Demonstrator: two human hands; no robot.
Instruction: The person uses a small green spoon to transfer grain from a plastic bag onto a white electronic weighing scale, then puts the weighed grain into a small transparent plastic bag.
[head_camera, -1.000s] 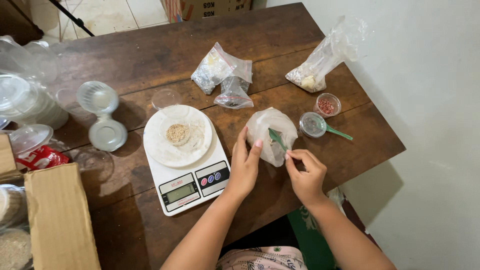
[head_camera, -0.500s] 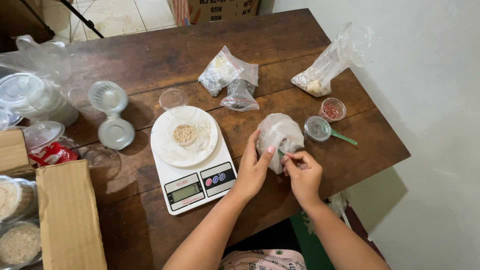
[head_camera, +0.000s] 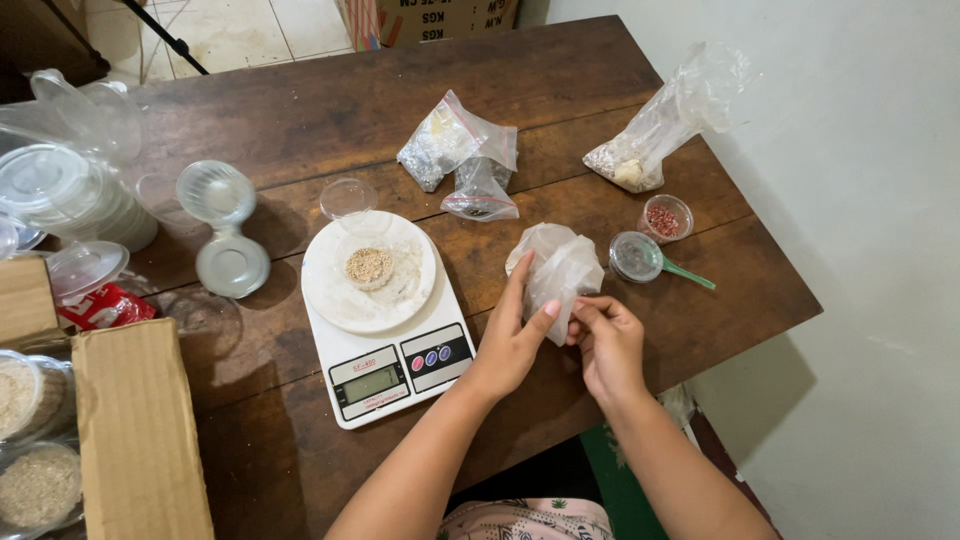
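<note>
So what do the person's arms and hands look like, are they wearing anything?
Both forearms are bare, no sleeves in view. The left hand and right hand wear no gloves, and I see no rings, watch or bracelets. Fingernails look short and plain.

Single head-worn view, steep downward look from the near edge onto the dark brown wooden counter (head_camera: 330, 110); close range, far edge and white wall right.
</note>
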